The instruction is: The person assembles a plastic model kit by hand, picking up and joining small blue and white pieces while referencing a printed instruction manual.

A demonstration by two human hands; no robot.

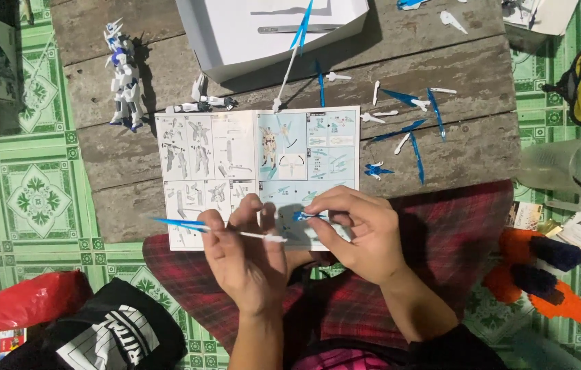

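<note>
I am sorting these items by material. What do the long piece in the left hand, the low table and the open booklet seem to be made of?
Long piece in the left hand: likely plastic, a matte white shaft with a translucent blue tip.
Table: bare weathered wood, with visible planks, grain and cracks.
Booklet: thin printed paper, lying flat with a centre fold.

Light is strong and cool, landing from about 12 o'clock onto the white box [270, 34] and the open instruction booklet [256, 171], both near blown out (print hard to read). Hard dark shadows fall toward 3 o'clock beside the small white and blue figure [122, 75]. The left hand [242, 257] and right hand [362, 236] are evenly lit, sharp enough. Corners at 7 and 5 o'clock go dim and murky. Slight softness and wide-angle bending at the edges; green floor tiles [30, 199] look oversaturated.
</note>
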